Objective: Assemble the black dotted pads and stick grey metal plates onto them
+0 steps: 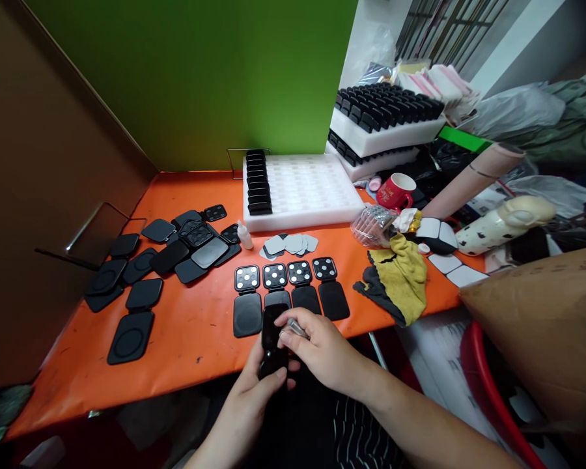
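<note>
My left hand (256, 387) is wrapped round the lower part of a black hinged case (272, 329) at the table's front edge. Beside its upper part, my right hand (312, 339) pinches a small silvery piece (297, 327) between thumb and fingers. Just beyond my hands, several opened black cases stand in a row, their upper halves (274, 276) dotted with pale discs and their lower halves (247, 315) plain black. Behind that row lie thin grey-white plates (293, 244) and a small white dropper bottle (245, 236).
A white foam tray (312, 218) at the back holds black pieces along its left side. Loose black cases (190, 244) are piled at left. A yellow cloth (403, 280), red mug (395, 191) and stacked foam trays (385, 133) occupy the right. A cardboard box (542, 326) juts in at right.
</note>
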{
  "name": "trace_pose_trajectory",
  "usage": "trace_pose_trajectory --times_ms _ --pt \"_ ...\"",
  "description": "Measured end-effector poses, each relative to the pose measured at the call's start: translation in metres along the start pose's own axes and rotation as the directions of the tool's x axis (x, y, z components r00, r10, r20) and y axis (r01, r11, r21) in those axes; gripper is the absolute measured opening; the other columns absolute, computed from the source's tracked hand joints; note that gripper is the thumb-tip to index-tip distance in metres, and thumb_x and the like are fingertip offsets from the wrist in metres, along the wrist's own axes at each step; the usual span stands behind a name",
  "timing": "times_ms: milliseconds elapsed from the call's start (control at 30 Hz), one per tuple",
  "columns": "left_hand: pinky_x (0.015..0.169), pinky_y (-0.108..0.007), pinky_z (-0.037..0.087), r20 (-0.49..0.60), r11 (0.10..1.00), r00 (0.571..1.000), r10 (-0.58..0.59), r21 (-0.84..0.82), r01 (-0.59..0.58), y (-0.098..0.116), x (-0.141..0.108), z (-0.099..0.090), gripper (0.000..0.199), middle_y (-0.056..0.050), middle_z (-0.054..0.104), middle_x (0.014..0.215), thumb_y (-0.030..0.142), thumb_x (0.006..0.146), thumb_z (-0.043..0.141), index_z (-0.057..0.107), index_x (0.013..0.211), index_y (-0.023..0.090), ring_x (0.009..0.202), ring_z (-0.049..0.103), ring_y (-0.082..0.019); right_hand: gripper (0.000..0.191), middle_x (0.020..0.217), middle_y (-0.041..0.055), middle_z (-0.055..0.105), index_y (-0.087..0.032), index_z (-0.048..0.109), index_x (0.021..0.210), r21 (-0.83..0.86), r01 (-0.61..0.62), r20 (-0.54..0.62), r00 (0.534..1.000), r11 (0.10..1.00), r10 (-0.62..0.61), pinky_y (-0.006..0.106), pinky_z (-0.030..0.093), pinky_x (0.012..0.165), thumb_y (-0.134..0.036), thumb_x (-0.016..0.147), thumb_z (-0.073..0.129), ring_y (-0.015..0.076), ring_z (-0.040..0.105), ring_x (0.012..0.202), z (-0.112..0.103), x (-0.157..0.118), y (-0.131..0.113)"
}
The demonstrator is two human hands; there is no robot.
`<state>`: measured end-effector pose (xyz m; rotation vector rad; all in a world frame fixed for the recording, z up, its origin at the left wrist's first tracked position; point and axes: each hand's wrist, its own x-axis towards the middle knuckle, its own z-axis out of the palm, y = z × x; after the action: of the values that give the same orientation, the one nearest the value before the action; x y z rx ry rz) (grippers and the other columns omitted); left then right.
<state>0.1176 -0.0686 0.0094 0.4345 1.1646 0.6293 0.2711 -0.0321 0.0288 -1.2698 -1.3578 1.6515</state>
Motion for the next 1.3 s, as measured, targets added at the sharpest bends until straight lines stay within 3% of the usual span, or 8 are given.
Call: trace_pose_trajectory --times_ms 200,333,467,667,833,1067,1200,1300 --pt "0.089 -0.041 0.045 0.019 0.983 0.99 0.138 0.119 -0.139 -0.006 0.002 -0.001 0.059 -0.008 0.057 0.122 0.032 0.071 0.065 0.046 0.126 0.026 0.112 0.052 -0.03 0.007 0.069 -0.004 0.057 -0.021 0.058 0.084 -0.268 0.053 -0.028 0.998 0.962 -0.063 0.02 0.042 0.054 -0.019 0.082 0.051 0.0097 0.056 0.06 -0.001 0.001 -0.005" --pt "0.093 -0.044 0.042 0.067 0.975 0.987 0.145 0.157 -0.154 -0.008 0.002 -0.001 0.055 -0.007 0.055 0.127 0.03 0.075 0.062 0.046 0.127 0.026 0.114 0.05 -0.03 0.004 0.069 -0.004 0.057 -0.02 0.057 0.078 -0.39 0.148 0.02 0.988 0.909 -0.152 0.021 0.038 0.058 -0.021 0.081 0.055 0.0101 0.054 0.065 -0.004 0.001 -0.004" --pt "0.098 -0.043 0.038 0.111 0.943 0.978 0.179 0.263 -0.202 -0.004 0.001 -0.002 0.05 -0.006 0.058 0.123 0.029 0.077 0.06 0.049 0.125 0.026 0.116 0.049 -0.029 0.019 0.064 -0.0054 0.053 -0.02 0.051 0.076 -0.441 0.043 0.021 0.999 0.896 -0.037 0.02 0.032 0.05 -0.036 0.076 0.062 0.0097 0.049 0.058 -0.012 0.007 0.002" --pt "0.107 -0.041 0.024 0.202 0.823 0.947 0.251 0.471 -0.318 0.003 0.0 -0.006 0.053 -0.004 0.047 0.135 0.03 0.08 0.056 0.041 0.131 0.027 0.127 0.037 -0.026 0.051 0.062 -0.0058 0.052 -0.021 0.044 0.076 -0.677 -0.097 -0.158 0.987 0.73 -0.015 0.023 0.026 0.05 -0.058 0.054 0.071 0.0112 0.044 0.054 -0.019 0.015 0.012" --pt "0.107 -0.04 0.024 0.167 0.824 0.952 0.257 0.477 -0.306 0.007 0.001 -0.007 0.05 -0.004 0.047 0.134 0.032 0.078 0.059 0.047 0.126 0.027 0.127 0.036 -0.027 0.058 0.069 -0.0028 0.057 -0.022 0.044 0.085 -0.637 -0.147 -0.204 0.979 0.756 0.019 0.024 0.031 0.054 -0.061 0.052 0.072 0.0169 0.053 0.065 -0.012 0.013 0.016" --pt "0.085 -0.038 0.045 0.115 0.985 0.978 0.173 0.008 -0.175 0.01 0.006 0.004 0.043 -0.006 0.068 0.1 0.041 0.083 0.048 0.05 0.12 0.02 0.097 0.061 -0.025 0.025 0.066 -0.0043 0.052 -0.021 0.043 0.091 -0.355 -0.023 -0.169 0.985 0.935 -0.04 0.023 0.039 0.054 -0.043 0.082 0.053 0.0116 0.052 0.057 -0.005 0.004 0.023" --pt "0.088 -0.035 0.044 0.027 0.961 0.968 0.251 0.112 -0.252 0.012 0.009 -0.001 0.043 -0.006 0.068 0.102 0.042 0.082 0.05 0.051 0.118 0.018 0.1 0.06 -0.024 0.017 0.088 0.0028 0.055 -0.02 0.051 0.09 -0.424 0.135 -0.168 0.96 0.895 -0.224 0.027 0.041 0.076 -0.028 0.092 0.036 0.0142 0.053 0.085 -0.01 -0.004 0.02" --pt "0.096 -0.03 0.038 -0.063 0.871 0.905 0.422 0.307 -0.384 0.011 0.007 -0.003 0.042 -0.004 0.062 0.117 0.04 0.083 0.05 0.052 0.119 0.02 0.114 0.051 -0.021 0.02 0.09 0.003 0.055 -0.02 0.053 0.094 -0.464 0.191 -0.118 0.955 0.865 -0.274 0.025 0.04 0.076 -0.025 0.093 0.034 0.0136 0.053 0.085 -0.01 -0.01 0.013"
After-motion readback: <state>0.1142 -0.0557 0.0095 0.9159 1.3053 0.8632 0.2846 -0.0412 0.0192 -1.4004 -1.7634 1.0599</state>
